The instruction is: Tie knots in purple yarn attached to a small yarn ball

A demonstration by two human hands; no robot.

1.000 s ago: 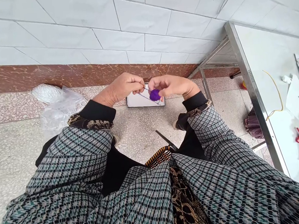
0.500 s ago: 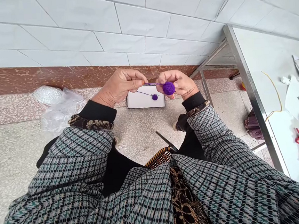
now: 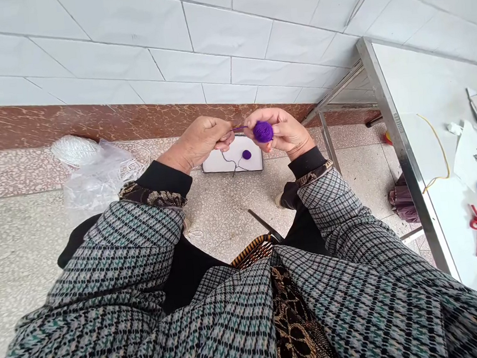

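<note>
My right hand is closed round a small purple ball of yarn, held at chest height in front of me. My left hand pinches the purple strand that runs from the ball, its fingers pressed together close to the ball. Below the hands, on the floor, lies a white tray with a second, smaller purple ball and a loose dark thread on it.
A crumpled clear plastic bag lies on the floor at the left by the wall. A steel-framed white table stands at the right with a yellow cord, a red cord and a blue object on it. A woven chair edge shows between my knees.
The hands have drawn closer together, shortening the strand between them. The right hand has turned the ball and lifted it slightly. The thread on the tray has gone slack.
</note>
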